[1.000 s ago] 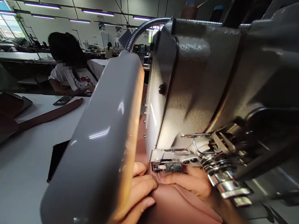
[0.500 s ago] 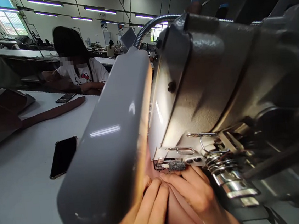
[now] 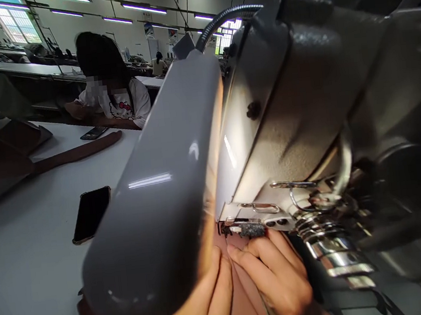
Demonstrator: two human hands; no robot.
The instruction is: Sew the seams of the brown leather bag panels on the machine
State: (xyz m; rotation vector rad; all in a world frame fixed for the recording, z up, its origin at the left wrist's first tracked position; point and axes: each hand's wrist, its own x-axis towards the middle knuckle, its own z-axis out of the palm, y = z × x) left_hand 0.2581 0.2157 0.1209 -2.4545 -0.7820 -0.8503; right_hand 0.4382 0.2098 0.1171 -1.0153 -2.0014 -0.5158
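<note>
A grey sewing machine head (image 3: 302,102) fills the right of the view. Its grey lamp (image 3: 162,197) on a gooseneck hangs low in front of me and hides much of my left hand (image 3: 207,303). Both hands rest on a reddish-brown piece of leather-like material (image 3: 243,294) just below the machine's needle area (image 3: 246,229). The fingers of my left hand lie flat on the material. My right hand (image 3: 279,275) pinches a fold of the material with its fingertips right under the presser foot.
A black phone (image 3: 91,214) lies on the white table (image 3: 28,247) to the left. Brown strips and pieces (image 3: 78,151) lie further back. A co-worker in a white T-shirt (image 3: 122,104) sits at the far side with another phone (image 3: 94,133).
My hands have drawn closer to me and toward the right, fingertips closer together under the needle area. The view has shifted so that the phone on the table shows fully.
</note>
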